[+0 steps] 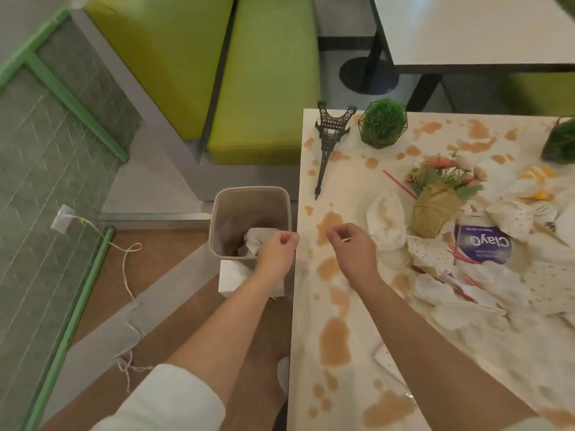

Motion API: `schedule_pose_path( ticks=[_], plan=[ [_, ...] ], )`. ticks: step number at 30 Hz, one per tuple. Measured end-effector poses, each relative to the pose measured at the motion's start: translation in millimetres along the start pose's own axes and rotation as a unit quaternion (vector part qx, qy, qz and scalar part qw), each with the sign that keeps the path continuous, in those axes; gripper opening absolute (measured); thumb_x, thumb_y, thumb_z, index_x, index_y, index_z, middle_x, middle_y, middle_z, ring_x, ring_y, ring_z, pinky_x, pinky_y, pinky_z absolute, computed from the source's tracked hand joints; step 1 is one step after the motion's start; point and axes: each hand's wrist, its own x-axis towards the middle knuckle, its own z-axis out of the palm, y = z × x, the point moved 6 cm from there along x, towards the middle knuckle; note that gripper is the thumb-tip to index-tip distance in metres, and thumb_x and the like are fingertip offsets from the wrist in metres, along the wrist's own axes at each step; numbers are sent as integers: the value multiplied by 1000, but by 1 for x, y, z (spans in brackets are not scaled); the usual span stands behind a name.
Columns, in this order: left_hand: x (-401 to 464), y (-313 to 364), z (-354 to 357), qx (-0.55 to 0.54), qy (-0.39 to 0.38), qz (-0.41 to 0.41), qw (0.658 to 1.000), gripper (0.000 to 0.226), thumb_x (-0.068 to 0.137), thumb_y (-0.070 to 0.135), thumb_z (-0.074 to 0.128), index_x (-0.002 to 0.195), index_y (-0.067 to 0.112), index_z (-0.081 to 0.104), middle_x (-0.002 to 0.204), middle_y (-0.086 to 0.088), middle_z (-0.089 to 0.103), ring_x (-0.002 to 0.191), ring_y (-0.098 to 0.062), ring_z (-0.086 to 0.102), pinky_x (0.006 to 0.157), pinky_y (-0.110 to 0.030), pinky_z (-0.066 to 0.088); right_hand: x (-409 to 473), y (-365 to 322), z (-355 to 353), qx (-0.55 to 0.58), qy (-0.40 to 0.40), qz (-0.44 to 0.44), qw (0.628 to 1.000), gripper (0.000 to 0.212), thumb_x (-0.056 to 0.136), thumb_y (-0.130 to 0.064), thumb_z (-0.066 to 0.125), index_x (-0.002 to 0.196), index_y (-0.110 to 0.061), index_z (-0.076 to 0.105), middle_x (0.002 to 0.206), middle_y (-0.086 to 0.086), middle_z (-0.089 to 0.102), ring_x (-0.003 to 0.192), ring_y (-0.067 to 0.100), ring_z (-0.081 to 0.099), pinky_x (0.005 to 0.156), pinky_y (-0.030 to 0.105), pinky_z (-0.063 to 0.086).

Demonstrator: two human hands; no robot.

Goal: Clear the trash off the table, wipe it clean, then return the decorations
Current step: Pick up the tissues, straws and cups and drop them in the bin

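We read this as a cafe or diner: green booth seats [264, 88] flank our counter [367, 306], a second pedestal table [473, 29] sits beyond its far edge, a bin [249, 194] stands at its left edge.

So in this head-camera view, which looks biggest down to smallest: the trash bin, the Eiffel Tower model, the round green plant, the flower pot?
1. trash bin, clearly largest.
2. Eiffel Tower model, longest but thin.
3. flower pot and round green plant: look alike, so unranked.
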Motion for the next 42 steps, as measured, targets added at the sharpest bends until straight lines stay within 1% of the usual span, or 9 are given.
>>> schedule_pose_path(
  ticks=[9, 14, 18, 21, 29, 35, 37, 39, 42],
  plan=[
    [-37, 11, 100, 138, -118, 22, 983, 35, 90, 34, 65, 121, 24, 51, 114, 2, 53, 95, -15, 57, 75, -28, 50, -4, 70, -67, -193, -45, -1, 980, 37, 90, 4, 47, 114, -15, 68, 116, 3, 60, 107, 17, 57, 85, 24, 44],
    [-46, 21, 126, 251, -90, 128, 955, 60, 85, 35, 68, 136, 40, 36, 122, 0, 41, 110, -18, 48, 85, -35, 49, -12, 86, -73, -203, -139, -20, 969, 39, 83, -5, 60, 120, -18, 60, 116, 0, 51, 104, 15, 52, 87, 24, 44],
    [-46, 25, 132, 393, -45, 204, 896, 49, 89, 32, 61, 135, 38, 46, 121, 0, 47, 116, -20, 39, 87, -30, 42, -17, 98, -71, -234, -189, -44, 953, 46, 79, -4, 66, 121, -20, 55, 119, -1, 43, 109, 15, 49, 92, 29, 47],
    [-42, 20, 133, 421, -20, 195, 886, 37, 91, 30, 60, 128, 31, 52, 121, 1, 52, 116, -20, 40, 88, -29, 40, -20, 100, -67, -283, -194, -70, 937, 45, 79, 3, 61, 116, -22, 52, 117, -2, 44, 105, 16, 49, 82, 27, 46],
    [-42, 28, 117, 228, 10, 132, 965, 33, 96, 45, 51, 114, 19, 61, 108, 5, 42, 114, -15, 33, 91, -23, 30, -13, 97, -75, -216, -178, -27, 960, 34, 79, 5, 54, 100, -21, 53, 91, 0, 54, 78, 15, 53, 66, 33, 49],
    [-34, 47, 61, -19, 48, 92, 994, 28, 93, 40, 60, 100, 15, 50, 87, 1, 56, 74, -13, 56, 71, -39, 54, 5, 44, -73, -25, -110, -20, 993, 21, 82, -1, 60, 95, -17, 64, 77, -5, 54, 63, 8, 50, 47, 12, 39],
    [-34, 47, 56, -69, 48, 76, 994, 22, 95, 28, 59, 102, 12, 46, 90, -1, 54, 71, -12, 56, 71, -42, 57, 8, 41, -75, 12, -101, -7, 995, 19, 85, -5, 62, 94, -20, 67, 76, -5, 56, 64, 10, 52, 55, 18, 47],
    [-33, 48, 45, -80, 69, 79, 991, 18, 97, 22, 56, 105, 11, 43, 92, 0, 52, 73, -10, 53, 67, -29, 54, 12, 39, -71, 52, -105, 14, 993, 17, 87, -6, 62, 95, -19, 69, 81, -4, 59, 68, 14, 57, 70, 33, 55],
    [-26, 48, 16, -55, 115, 79, 989, 15, 99, 20, 51, 105, 9, 43, 86, 1, 50, 70, -7, 48, 57, -14, 40, 15, 25, -58, 80, -109, 16, 991, 19, 88, -2, 59, 95, -15, 69, 85, 2, 63, 67, 14, 60, 74, 34, 57]
  ],
)
